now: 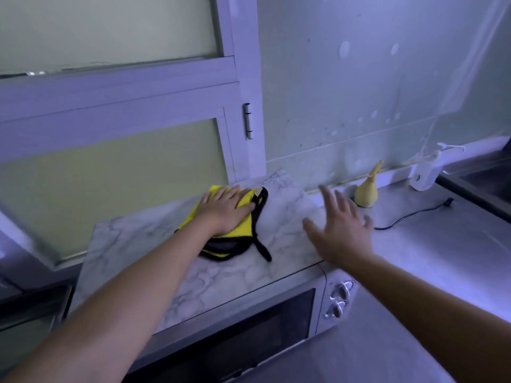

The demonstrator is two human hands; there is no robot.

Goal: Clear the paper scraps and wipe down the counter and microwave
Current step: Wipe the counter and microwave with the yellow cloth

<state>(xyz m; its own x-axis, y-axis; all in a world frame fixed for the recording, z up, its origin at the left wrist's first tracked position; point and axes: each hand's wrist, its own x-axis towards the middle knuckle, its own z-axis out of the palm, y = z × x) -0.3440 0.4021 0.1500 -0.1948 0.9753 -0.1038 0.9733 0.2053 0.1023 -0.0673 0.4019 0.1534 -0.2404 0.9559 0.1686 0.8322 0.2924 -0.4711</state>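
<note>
While the left hand is pressing flat with straight fingers on the yellow cloth, that cloth is lying atop the microwave, its black-edged folds showing past the fingertips and beside the wrist. The palm is hiding its middle. The right hand is hovering open and blurred at the microwave's right edge; contact is unclear.

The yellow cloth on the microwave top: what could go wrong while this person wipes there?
1. The left hand only presses flat on the yellow cloth, so the cloth may slip out from under it. Its black strap trails loose and could snag.
2. The right hand, open and blurred, hangs close to the pale pear-shaped object standing on the counter. It might knock that over, near the black cable.
</note>
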